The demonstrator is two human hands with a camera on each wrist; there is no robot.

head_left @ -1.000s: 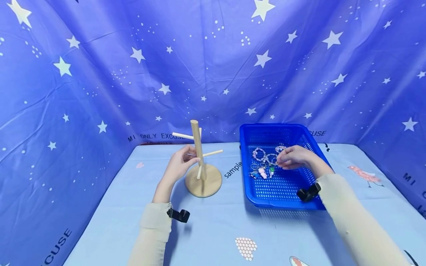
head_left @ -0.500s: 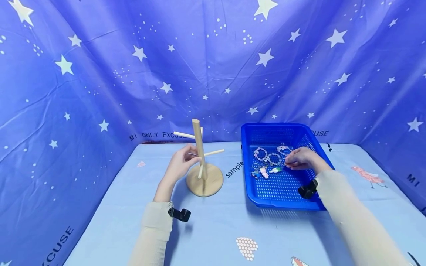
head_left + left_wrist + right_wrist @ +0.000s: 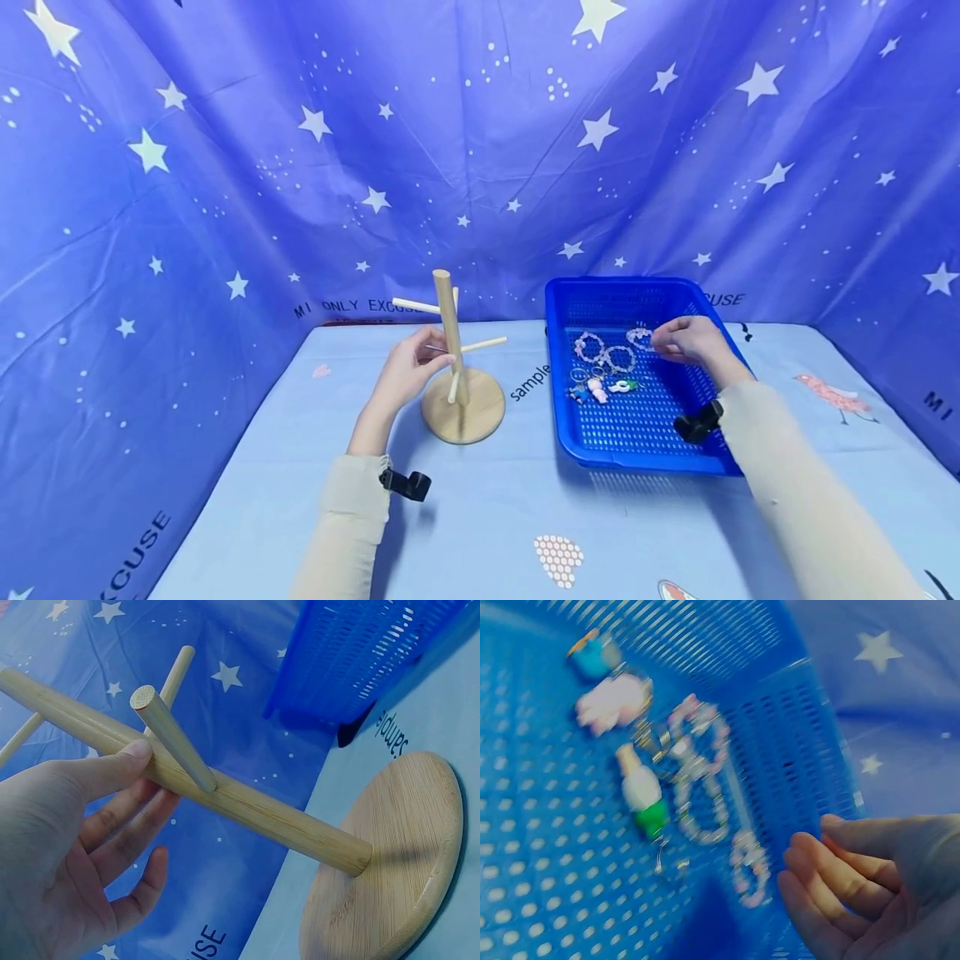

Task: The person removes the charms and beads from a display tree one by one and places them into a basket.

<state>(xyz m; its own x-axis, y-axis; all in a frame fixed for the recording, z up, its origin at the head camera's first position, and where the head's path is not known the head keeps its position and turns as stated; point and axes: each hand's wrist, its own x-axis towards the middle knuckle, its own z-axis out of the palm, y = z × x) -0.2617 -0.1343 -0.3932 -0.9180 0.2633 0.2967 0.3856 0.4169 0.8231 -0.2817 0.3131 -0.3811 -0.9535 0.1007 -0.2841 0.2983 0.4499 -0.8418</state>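
My left hand (image 3: 406,363) pinches the upright post of a wooden stand (image 3: 462,408) between thumb and fingers. Pegs stick out from the post above its round base, as the left wrist view shows. Over the blue basket (image 3: 637,463) hovers my right hand (image 3: 690,342), fingers loosely bent, with nothing between them. Nearest to it is a pink beaded bracelet (image 3: 750,868). A clear beaded bracelet (image 3: 619,359) and another pink bracelet (image 3: 589,347) lie farther left. Below them are a green-and-white keychain (image 3: 622,386), a pink keychain (image 3: 597,390) and a blue keychain (image 3: 577,393).
A light blue printed cloth (image 3: 480,525) covers the table. Behind it hangs a blue curtain (image 3: 480,150) with stars. The basket's raised walls surround the trinkets, and the stand is to its left.
My right hand has let go of the green-and-white keychain, which now lies flat in the basket, and has moved up and right. My left hand keeps its place on the post.
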